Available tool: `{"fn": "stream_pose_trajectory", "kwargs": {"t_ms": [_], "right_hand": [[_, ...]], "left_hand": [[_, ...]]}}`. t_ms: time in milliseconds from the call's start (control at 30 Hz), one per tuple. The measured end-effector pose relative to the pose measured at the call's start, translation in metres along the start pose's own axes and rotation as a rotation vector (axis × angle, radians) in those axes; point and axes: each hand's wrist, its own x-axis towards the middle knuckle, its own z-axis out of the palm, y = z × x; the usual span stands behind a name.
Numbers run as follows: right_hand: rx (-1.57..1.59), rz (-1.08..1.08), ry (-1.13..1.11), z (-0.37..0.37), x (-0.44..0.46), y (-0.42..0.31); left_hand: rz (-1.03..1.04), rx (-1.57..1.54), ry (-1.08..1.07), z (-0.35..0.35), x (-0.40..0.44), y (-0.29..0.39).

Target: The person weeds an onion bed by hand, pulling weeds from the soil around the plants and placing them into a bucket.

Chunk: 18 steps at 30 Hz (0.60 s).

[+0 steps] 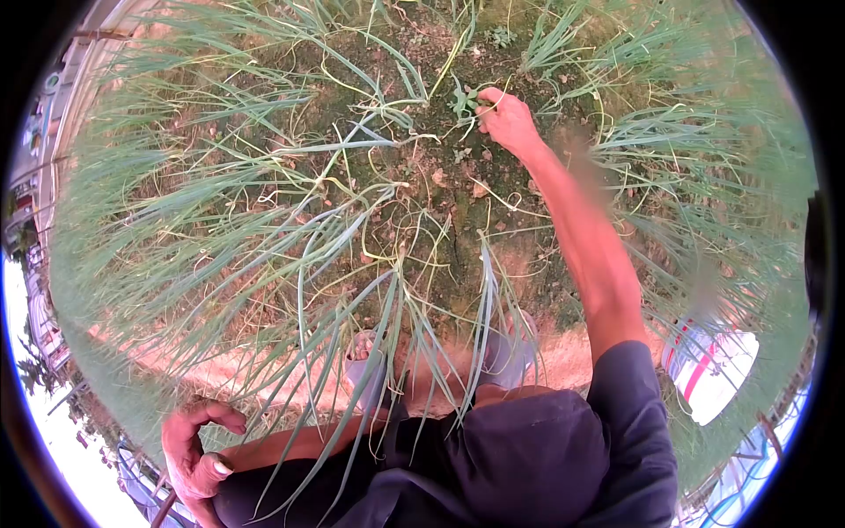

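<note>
My right hand (508, 121) reaches out over the soil, its fingers pinched at a small leafy weed (463, 100). The weed's leaves show just left of the fingertips, while its stem is hidden by them. Long green onion plants (352, 220) lean outward on both sides of this patch of ground. At the lower left, beside my thigh, my left hand (195, 453) is loosely curved, thumb and fingers apart, with nothing in it.
A white bucket (717, 377) with a red stripe lies at the right, among the onion leaves. Another small weed (501, 37) grows farther off. My feet (363, 345) are on the bare dirt path (563, 356), with onion leaves hanging over my lap.
</note>
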Motion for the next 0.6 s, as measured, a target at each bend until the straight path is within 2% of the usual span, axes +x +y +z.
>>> {"fn": "stream_pose_trajectory", "kwargs": {"t_ms": [67, 167, 300, 333, 433, 467, 567, 600], "right_hand": [[-0.145, -0.195, 0.057, 0.012, 0.021, 0.008], [-0.294, -0.476, -0.014, 0.016, 0.036, 0.013], [-0.402, -0.511, -0.173, 0.016, 0.043, 0.002], [-0.440, -0.526, -0.193, 0.017, 0.042, -0.001], [-0.538, -0.528, -0.101, 0.026, 0.039, -0.005], [-0.469, -0.587, -0.032, 0.033, 0.042, 0.003], [-0.183, -0.514, 0.248, 0.041, 0.051, 0.016], [-0.069, -0.232, 0.227, 0.027, 0.041, 0.006]], "left_hand": [[-0.057, -0.032, 0.016, -0.001, -0.007, 0.003], [-0.157, -0.073, 0.016, -0.005, -0.018, 0.005], [-0.239, -0.130, -0.076, -0.015, -0.033, 0.013], [-0.256, -0.022, -0.072, -0.014, -0.036, 0.013], [-0.298, -0.029, -0.027, -0.009, -0.045, 0.017], [-0.342, -0.061, 0.000, -0.008, -0.051, 0.015], [-0.347, -0.071, 0.001, -0.002, -0.053, 0.022], [-0.352, -0.083, 0.026, 0.001, -0.054, 0.023]]}}
